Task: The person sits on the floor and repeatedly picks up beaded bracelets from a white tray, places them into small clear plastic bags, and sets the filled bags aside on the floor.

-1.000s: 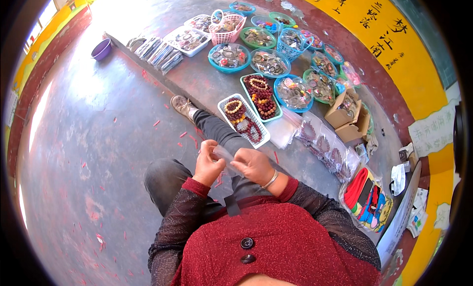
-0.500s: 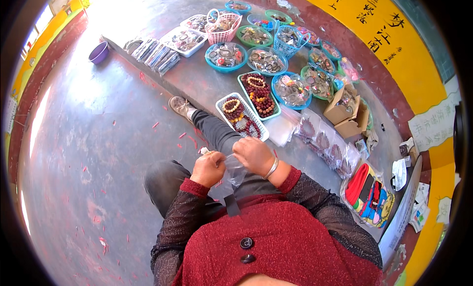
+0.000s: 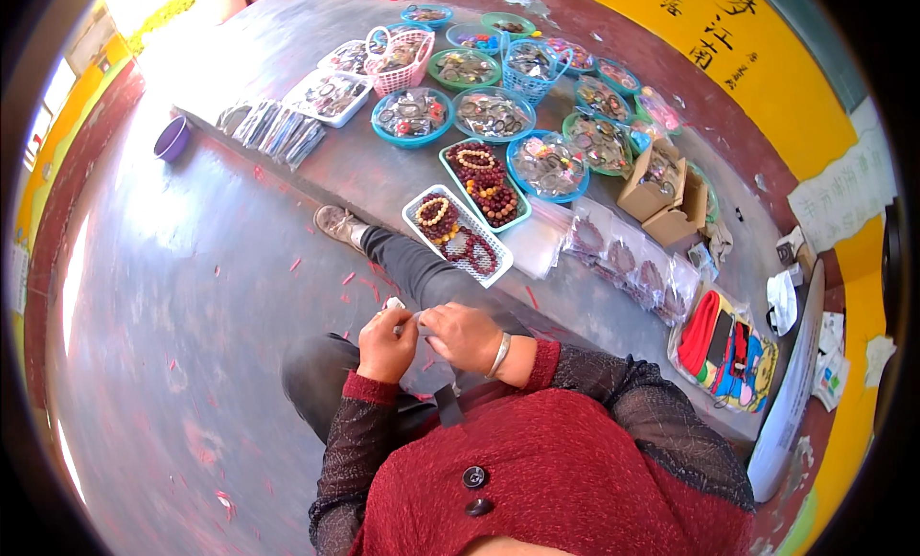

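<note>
My left hand [image 3: 387,347] and my right hand [image 3: 466,338], which has a silver bangle at its wrist, meet over my lap with fingers closed. Between them they pinch a clear plastic bag [image 3: 423,328], mostly hidden by the fingers. A small white piece [image 3: 394,304] sticks out at the top of my left hand; its kind is too small to tell. Beyond my hands stands a white basket [image 3: 491,276] of beaded bracelets [image 3: 439,217], beside a green-rimmed tray [image 3: 523,214] with more bracelets [image 3: 481,181].
Flat clear bags [image 3: 537,240] and bagged bracelets [image 3: 618,257] lie to the right. Several basins of small goods, among them a blue basin [image 3: 575,194], stand behind. An open cardboard box [image 3: 640,194], a folded colourful cloth [image 3: 733,350] and a purple basin [image 3: 172,139] are around.
The clear bag, stretched out and hanging between my hands before, is now mostly hidden by my fingers. Both hands have shifted slightly down and left in the view, which has turned a little.
</note>
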